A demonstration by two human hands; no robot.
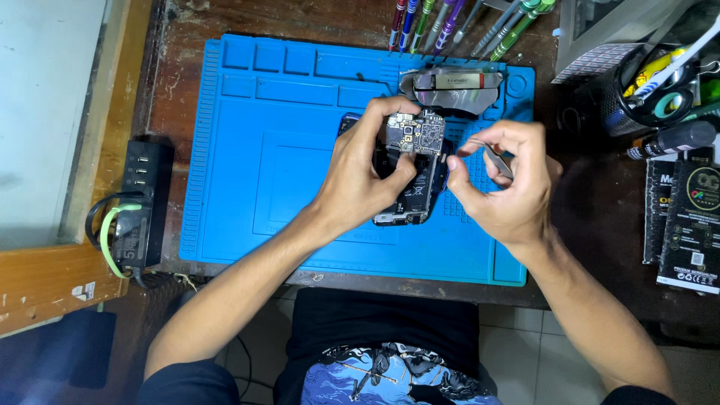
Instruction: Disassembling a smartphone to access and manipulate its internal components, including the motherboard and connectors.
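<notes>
An opened black phone [414, 196] lies on a blue work mat [262, 150]. My left hand [364, 176] holds a small circuit board [417, 135] up over the phone's top end, thumb and fingers pinching its edges. My right hand [501, 187] is just right of the phone and grips thin metal tweezers [489, 154], their tips pointing left toward the board. Whether the tips touch the board I cannot tell.
A silver phone part [454, 88] lies at the mat's far edge. Coloured screwdrivers [450, 22] lie behind it. A black charger block with a green cable [139, 202] sits left. A mesh pen holder [660, 90] and black packets [686, 225] stand right.
</notes>
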